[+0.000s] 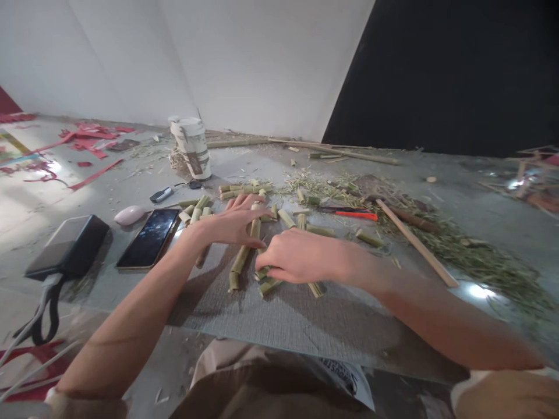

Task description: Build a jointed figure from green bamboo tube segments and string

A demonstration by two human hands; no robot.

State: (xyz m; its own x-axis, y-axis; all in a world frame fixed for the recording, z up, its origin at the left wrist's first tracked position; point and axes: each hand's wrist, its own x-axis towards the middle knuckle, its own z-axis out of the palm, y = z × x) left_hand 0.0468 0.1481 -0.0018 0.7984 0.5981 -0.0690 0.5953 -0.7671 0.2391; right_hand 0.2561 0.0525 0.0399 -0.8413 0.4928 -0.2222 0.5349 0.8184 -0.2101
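My left hand (236,224) lies over several cut green stalk pieces, its fingers stretched and apart. From beneath its thumb a longer row of stalk pieces (241,259) runs toward the table's near edge. Just right of it, my right hand (297,254) is closed with curled fingers on a short stalk piece (262,272), mostly hidden by the hand. Another stalk piece (269,286) pokes out below those fingers. More cut pieces (320,230) lie beyond the right hand, and a bundle (201,203) rests left of the left hand.
At left are a phone (149,238), a black power bank (67,247) with a cable and a pink mouse-shaped object (130,215). A paper cup (192,148) stands behind. Right of my hands lie a red-and-black cutter (356,214), a wooden-handled hammer (417,243) and green shavings (480,256).
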